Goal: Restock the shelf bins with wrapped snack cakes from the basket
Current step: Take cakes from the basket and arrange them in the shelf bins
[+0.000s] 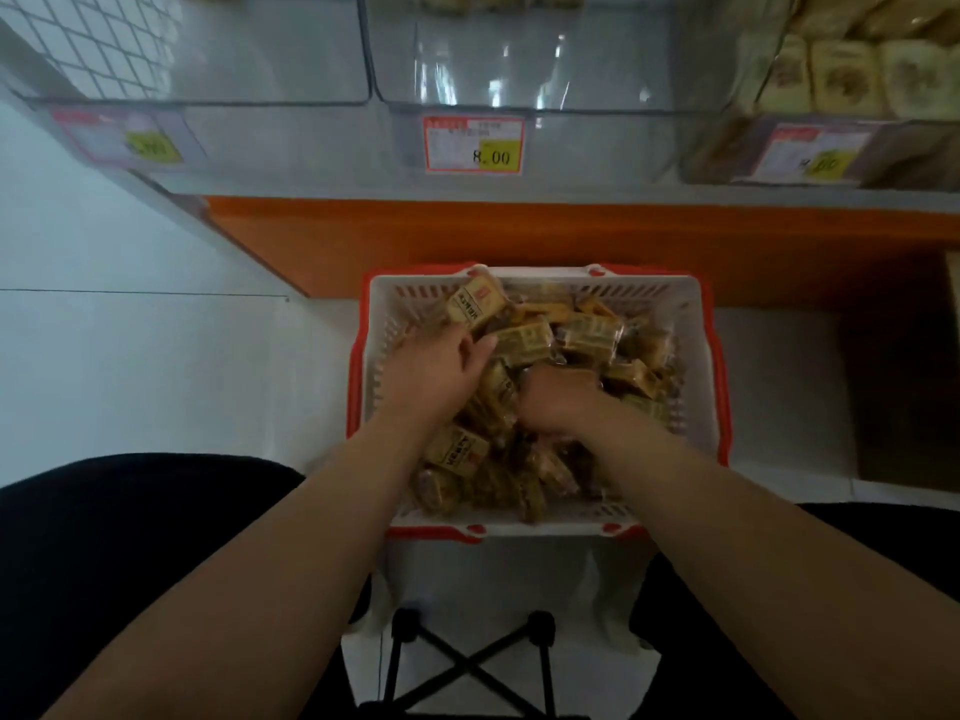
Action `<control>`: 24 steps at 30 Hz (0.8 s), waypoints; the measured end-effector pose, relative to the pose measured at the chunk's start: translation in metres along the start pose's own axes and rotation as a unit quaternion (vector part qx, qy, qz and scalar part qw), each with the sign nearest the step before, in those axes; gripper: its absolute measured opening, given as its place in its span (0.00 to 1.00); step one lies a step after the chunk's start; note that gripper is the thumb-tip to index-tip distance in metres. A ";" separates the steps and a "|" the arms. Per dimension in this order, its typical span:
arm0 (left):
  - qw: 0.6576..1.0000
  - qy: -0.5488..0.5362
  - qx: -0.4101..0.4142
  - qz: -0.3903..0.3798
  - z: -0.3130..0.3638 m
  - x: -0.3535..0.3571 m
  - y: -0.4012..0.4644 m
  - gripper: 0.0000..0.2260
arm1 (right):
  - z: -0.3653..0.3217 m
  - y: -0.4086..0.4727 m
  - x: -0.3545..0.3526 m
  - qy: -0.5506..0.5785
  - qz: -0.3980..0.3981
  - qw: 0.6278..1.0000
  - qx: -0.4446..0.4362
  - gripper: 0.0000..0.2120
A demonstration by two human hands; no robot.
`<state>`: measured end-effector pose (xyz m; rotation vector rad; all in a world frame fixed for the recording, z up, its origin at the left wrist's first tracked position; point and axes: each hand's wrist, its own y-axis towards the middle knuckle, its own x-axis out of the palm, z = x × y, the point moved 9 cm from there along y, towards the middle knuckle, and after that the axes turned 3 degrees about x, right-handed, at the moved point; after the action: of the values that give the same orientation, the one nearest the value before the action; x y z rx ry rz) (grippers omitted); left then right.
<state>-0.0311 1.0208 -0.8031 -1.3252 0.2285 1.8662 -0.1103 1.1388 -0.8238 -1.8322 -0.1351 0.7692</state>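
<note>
A white basket (698,356) with red rim sits on the floor below the shelf, heaped with yellow wrapped snack cakes (592,335). Both my hands are inside it. My left hand (441,361) reaches into the far-left part, fingers curled among the cakes, with one cake (475,301) sticking up just beyond the fingertips. My right hand (558,397) is dug into the middle of the heap, fingers curled down and hidden among wrappers. Above, clear shelf bins: the middle bin (519,70) looks nearly bare at the front.
Left clear bin (234,59) and right bin (857,75) holding pale wrapped cakes line the shelf. Price tags, one reading 8.00 (474,145), hang on the fronts. An orange shelf base (519,236) runs behind the basket. A black folding stool frame (467,662) stands between my dark-clothed knees.
</note>
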 end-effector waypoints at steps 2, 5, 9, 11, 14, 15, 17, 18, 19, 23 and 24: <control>0.998 0.054 0.033 0.020 0.008 0.009 0.006 0.24 | 0.001 0.007 0.003 0.002 0.000 1.000 0.025 0.10; 0.990 0.129 0.053 -0.006 0.020 0.024 0.010 0.28 | 0.003 0.012 0.003 0.029 0.014 0.998 0.046 0.05; 0.989 0.132 0.039 -0.054 0.018 0.032 -0.006 0.24 | 0.007 -0.011 0.002 -0.009 0.041 0.999 0.034 0.03; 0.996 0.067 0.053 -0.012 0.019 0.019 -0.024 0.18 | 0.016 -0.023 0.003 -0.026 0.090 0.995 0.037 0.04; 0.998 -0.022 0.046 -0.030 0.015 0.007 -0.043 0.13 | 0.024 -0.047 0.011 -0.047 0.125 0.990 0.041 0.12; 0.997 -0.047 0.036 -0.043 0.013 0.004 -0.047 0.13 | 0.023 -0.053 0.010 -0.033 0.140 0.989 0.033 0.11; 0.991 -0.131 -0.001 -0.036 0.007 -0.006 -0.050 0.12 | 0.016 -0.063 0.005 -0.006 0.167 0.986 0.003 0.08; 0.983 -0.184 -0.021 -0.019 0.004 -0.013 -0.050 0.11 | 0.014 -0.067 0.003 0.040 0.178 0.983 -0.012 0.10; 0.972 -0.231 -0.038 -0.007 0.002 -0.018 -0.050 0.10 | 0.014 -0.070 0.002 0.103 0.178 0.978 -0.029 0.18; 0.932 -0.353 -0.068 -0.046 0.003 -0.021 -0.050 0.17 | 0.001 -0.075 0.002 0.203 0.188 0.955 -0.112 0.49; 0.922 -0.377 -0.074 -0.060 0.005 -0.021 -0.051 0.20 | 0.000 -0.074 -0.001 0.193 0.209 0.951 -0.119 0.52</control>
<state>0.0037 1.0464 -0.7682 -0.6059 -0.3924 2.1663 -0.0916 1.1678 -0.7587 -2.2435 0.4470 0.6832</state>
